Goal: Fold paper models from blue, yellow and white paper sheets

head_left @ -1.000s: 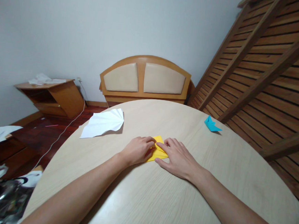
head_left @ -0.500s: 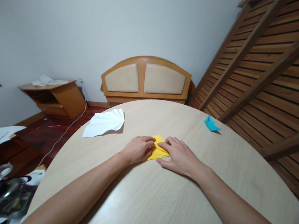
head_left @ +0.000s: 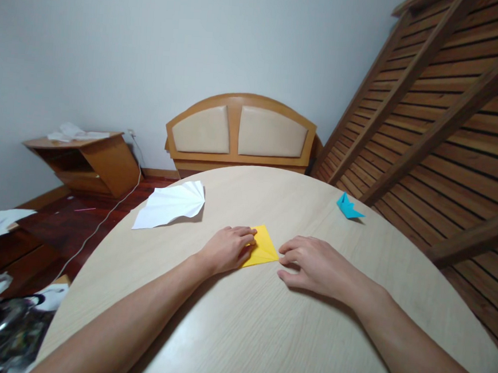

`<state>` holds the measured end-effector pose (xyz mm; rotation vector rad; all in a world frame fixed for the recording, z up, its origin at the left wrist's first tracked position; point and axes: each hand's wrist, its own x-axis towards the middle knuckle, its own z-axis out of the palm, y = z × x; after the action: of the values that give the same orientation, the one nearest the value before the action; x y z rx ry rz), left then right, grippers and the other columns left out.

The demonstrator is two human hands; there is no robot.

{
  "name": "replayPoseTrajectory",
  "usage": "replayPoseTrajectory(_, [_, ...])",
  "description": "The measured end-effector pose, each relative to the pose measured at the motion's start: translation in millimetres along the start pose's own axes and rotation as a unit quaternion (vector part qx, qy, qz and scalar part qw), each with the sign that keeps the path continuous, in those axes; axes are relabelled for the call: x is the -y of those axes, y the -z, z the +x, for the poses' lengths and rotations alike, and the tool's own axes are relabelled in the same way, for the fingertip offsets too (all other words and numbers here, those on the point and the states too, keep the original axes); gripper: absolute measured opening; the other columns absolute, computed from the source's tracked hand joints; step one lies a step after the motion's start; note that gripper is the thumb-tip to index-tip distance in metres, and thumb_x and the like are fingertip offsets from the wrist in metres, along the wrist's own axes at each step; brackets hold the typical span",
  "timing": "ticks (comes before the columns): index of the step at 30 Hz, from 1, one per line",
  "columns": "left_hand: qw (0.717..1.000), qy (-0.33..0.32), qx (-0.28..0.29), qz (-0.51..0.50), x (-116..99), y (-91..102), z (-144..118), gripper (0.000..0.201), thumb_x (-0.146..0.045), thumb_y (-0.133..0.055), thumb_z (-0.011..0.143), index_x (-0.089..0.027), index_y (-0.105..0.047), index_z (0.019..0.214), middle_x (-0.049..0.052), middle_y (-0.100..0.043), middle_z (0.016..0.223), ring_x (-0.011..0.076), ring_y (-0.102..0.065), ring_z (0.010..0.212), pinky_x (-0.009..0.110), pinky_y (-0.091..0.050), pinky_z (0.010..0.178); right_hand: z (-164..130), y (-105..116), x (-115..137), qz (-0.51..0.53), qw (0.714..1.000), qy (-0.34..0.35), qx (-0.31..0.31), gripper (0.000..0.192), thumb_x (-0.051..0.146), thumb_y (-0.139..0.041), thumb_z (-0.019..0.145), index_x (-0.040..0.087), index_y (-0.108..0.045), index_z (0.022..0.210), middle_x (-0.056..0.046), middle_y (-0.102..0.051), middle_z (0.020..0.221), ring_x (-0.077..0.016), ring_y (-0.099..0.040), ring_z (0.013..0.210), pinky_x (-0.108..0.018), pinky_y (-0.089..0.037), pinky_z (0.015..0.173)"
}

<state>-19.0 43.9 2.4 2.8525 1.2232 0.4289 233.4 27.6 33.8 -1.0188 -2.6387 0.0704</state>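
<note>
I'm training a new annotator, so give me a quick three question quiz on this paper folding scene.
1. True or false: the right hand is pressing on the yellow paper.
2. Which lies nearer the left hand: A the white pleated paper, or B the blue folded paper?
3. Fill in: the yellow paper lies on a round ____.

Key: 1 false, the right hand rests beside the yellow paper while the left hand pins it. 2 A. 3 table.
</note>
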Motion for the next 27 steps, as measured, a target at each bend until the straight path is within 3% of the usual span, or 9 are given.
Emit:
replayPoseTrajectory(2, [1.0, -0.004, -0.004, -0.003, 1.0, -1.4, 0.0, 0.016, -0.02, -0.055, 0.094, -0.017, -0.067, 0.103, 0.01, -0.066, 0.132, 0.025, -0.061, 0.123, 0.041, -0.054, 0.1, 0.7, -2.1, 2.7, -0.007, 1.0, -0.025, -0.004, 0.017, 0.028, -0.067, 0.085, 0.023, -0.071, 0.07, -0.003, -0.075, 0.083, -0.0219, -0.068, 0.079, -0.035, -0.05, 0.074])
replayPoseTrajectory(4, [1.0, -0.007, -0.006, -0.006, 2.1, -2.5, -0.1, 0.016, -0.02, -0.054, 0.094, -0.017, -0.067, 0.103, 0.009, -0.067, 0.132, 0.0247, -0.061, 0.123, 0.041, -0.053, 0.101, 2.2, -9.2, 8.2, -0.003, 0.998, -0.052, -0.028, 0.011, 0.028, -0.065, 0.087, 0.02, -0.072, 0.086, -0.006, -0.075, 0.09, -0.0245, -0.068, 0.087, -0.038, -0.052, 0.079])
replayPoseTrajectory(7, [1.0, -0.009, -0.009, -0.01, 3.4, -2.3, -0.6, 0.018, -0.02, -0.055, 0.093, -0.017, -0.068, 0.105, 0.009, -0.067, 0.131, 0.0249, -0.06, 0.123, 0.041, -0.052, 0.102, 4.4, -26.9, 18.9, 0.039, 0.999, -0.019, -0.031, 0.042, 0.039, -0.061, 0.092, 0.019, -0.063, 0.129, -0.012, -0.065, 0.134, -0.0289, -0.058, 0.126, -0.045, -0.046, 0.105])
replayPoseTrajectory(10, [1.0, 0.0, -0.008, -0.005, 3.4, -0.4, -1.9, 0.02, -0.02, -0.055, 0.092, -0.018, -0.068, 0.108, 0.007, -0.066, 0.133, 0.0273, -0.056, 0.126, 0.044, -0.05, 0.104, 4.9, -41.6, 27.1, 0.052, 0.998, -0.035, 0.016, 0.065, 0.052, -0.055, 0.095, 0.015, -0.047, 0.147, -0.017, -0.046, 0.154, -0.0314, -0.044, 0.142, -0.052, -0.037, 0.115])
replayPoseTrajectory(14, [0.999, 0.052, 0.01, 0.012, 1.5, 0.0, -4.1, 0.031, -0.026, -0.051, 0.095, -0.017, -0.063, 0.122, 0.009, -0.066, 0.134, 0.0334, -0.049, 0.133, 0.05, -0.048, 0.104, 4.6, -44.2, 30.6, 0.058, 0.995, -0.058, 0.053, 0.071, 0.054, -0.055, 0.094, 0.013, -0.043, 0.151, -0.017, -0.038, 0.158, -0.0318, -0.036, 0.146, -0.054, -0.031, 0.119])
replayPoseTrajectory(17, [0.993, 0.112, 0.006, 0.032, -0.1, -0.9, -4.7, 0.048, -0.036, -0.051, 0.096, -0.011, -0.052, 0.137, 0.015, -0.068, 0.129, 0.0366, -0.046, 0.137, 0.053, -0.044, 0.107, 5.7, -40.8, 30.8, 0.056, 0.995, -0.063, 0.057, 0.071, 0.055, -0.057, 0.092, 0.013, -0.046, 0.149, -0.017, -0.041, 0.156, -0.0319, -0.038, 0.145, -0.054, -0.031, 0.119])
replayPoseTrajectory(19, [0.991, 0.129, -0.007, 0.041, -0.9, -0.1, -4.4, 0.047, -0.037, -0.052, 0.095, -0.01, -0.054, 0.134, 0.016, -0.064, 0.134, 0.0366, -0.044, 0.138, 0.052, -0.042, 0.11, 7.0, -39.3, 31.6, 0.051, 0.995, -0.067, 0.054, 0.072, 0.056, -0.059, 0.09, 0.013, -0.049, 0.147, -0.017, -0.044, 0.155, -0.0325, -0.041, 0.143, -0.052, -0.032, 0.119])
replayPoseTrajectory(24, [0.995, 0.069, -0.07, 0.021, -6.1, 5.9, -2.4, 0.032, -0.029, -0.048, 0.098, -0.017, -0.062, 0.124, 0.011, -0.063, 0.134, 0.0274, -0.058, 0.121, 0.044, -0.049, 0.102, 9.9, -33.7, 38.1, 0.03, 0.996, -0.077, 0.034, 0.068, 0.055, -0.065, 0.086, 0.013, -0.056, 0.139, -0.018, -0.057, 0.142, -0.0348, -0.051, 0.131, -0.052, -0.04, 0.11])
replayPoseTrajectory(27, [0.999, 0.015, -0.039, 0.0, -11.6, 5.1, -1.9, 0.027, -0.027, -0.049, 0.097, -0.02, -0.069, 0.114, 0.008, -0.071, 0.119, 0.0245, -0.065, 0.106, 0.041, -0.053, 0.092, 10.3, -27.9, 39.8, 0.022, 0.997, -0.077, 0.02, 0.052, 0.049, -0.066, 0.087, 0.015, -0.064, 0.127, -0.016, -0.067, 0.121, -0.0326, -0.059, 0.115, -0.049, -0.046, 0.1])
